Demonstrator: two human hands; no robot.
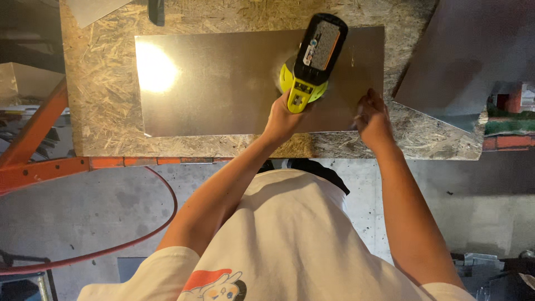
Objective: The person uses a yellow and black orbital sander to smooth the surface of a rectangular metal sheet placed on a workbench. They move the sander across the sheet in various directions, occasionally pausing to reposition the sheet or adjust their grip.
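Note:
A rectangular shiny metal sheet lies flat on a chipboard work surface. My left hand grips the rear of a yellow-green and black cordless sander, whose pad rests on the right half of the sheet. My right hand presses down on the sheet's near right corner, fingers bent against the metal. A bright lamp reflection glares on the left part of the sheet.
A second, darker metal sheet leans off the board's right end. An orange steel frame runs under the left side, and a red hose curves over the concrete floor. A dark tool lies at the far edge.

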